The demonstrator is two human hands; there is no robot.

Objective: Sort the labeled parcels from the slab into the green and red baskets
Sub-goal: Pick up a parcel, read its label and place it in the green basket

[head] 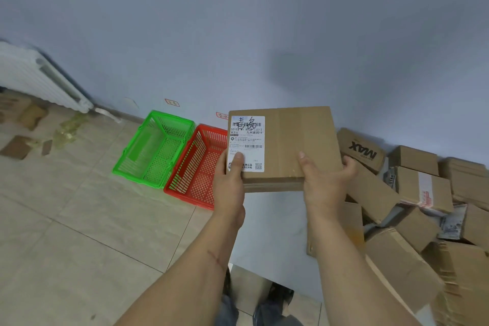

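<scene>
I hold a flat brown cardboard parcel (291,140) up in front of me with both hands. A white shipping label (246,143) with black handwriting covers its left part. My left hand (229,180) grips the parcel's left near edge, thumb on the label. My right hand (324,182) grips the near right edge, thumb on top. An empty green basket (156,148) stands on the floor by the wall. The red basket (195,167) sits right beside it, partly hidden behind the parcel and my left hand.
A heap of cardboard parcels (412,206) lies on the pale slab (275,233) at the right, one printed MAX (362,153). A white radiator (39,79) is at the far left, with scraps of cardboard and tape (34,130) on the tiled floor below it.
</scene>
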